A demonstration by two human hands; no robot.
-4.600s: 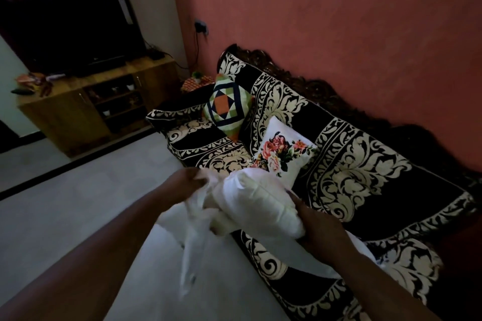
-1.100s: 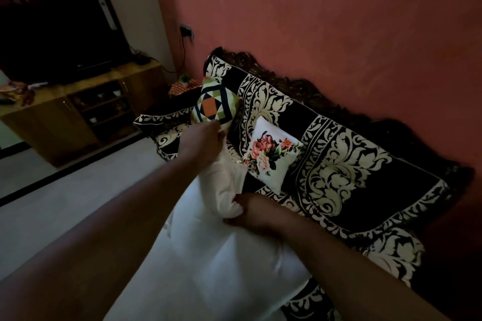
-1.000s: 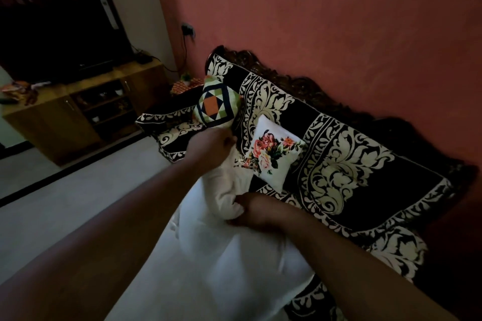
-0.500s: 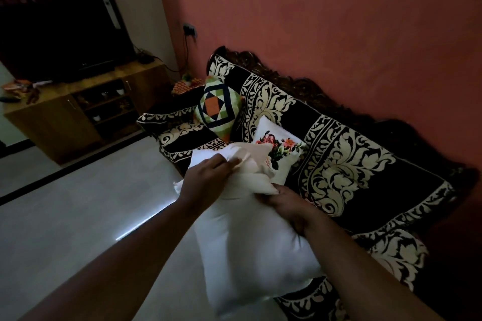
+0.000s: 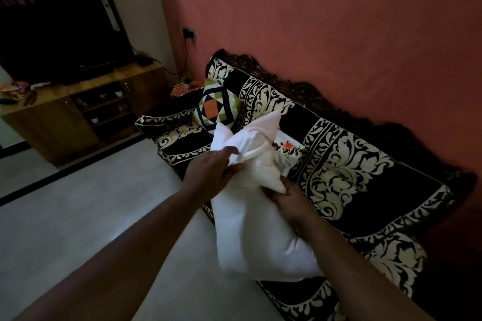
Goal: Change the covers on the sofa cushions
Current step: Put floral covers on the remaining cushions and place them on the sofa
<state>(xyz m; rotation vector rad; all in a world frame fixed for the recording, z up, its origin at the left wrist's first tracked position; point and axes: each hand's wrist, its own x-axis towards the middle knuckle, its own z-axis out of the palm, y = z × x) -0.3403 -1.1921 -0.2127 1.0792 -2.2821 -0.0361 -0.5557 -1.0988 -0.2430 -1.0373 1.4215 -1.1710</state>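
A plump white cushion (image 5: 258,240) inside a white cover hangs in front of me over the sofa's front edge. My left hand (image 5: 208,177) grips the cover's open edge (image 5: 250,146) near the top. My right hand (image 5: 284,195) pinches the bunched fabric on the other side of the opening. Behind the white cushion, a floral cushion (image 5: 287,147) shows only one corner. A green, orange and navy geometric cushion (image 5: 215,109) leans on the sofa's far end.
The sofa (image 5: 347,172), draped in a black and cream patterned throw, runs along a red wall (image 5: 313,21). A wooden TV cabinet (image 5: 78,109) with a dark television (image 5: 60,39) stands at the far left. Pale floor (image 5: 78,216) lies to my left.
The cushion has gone fully into the cover. My left hand came down from above to the cover's opening, and both hands now bunch the open edge at the top.
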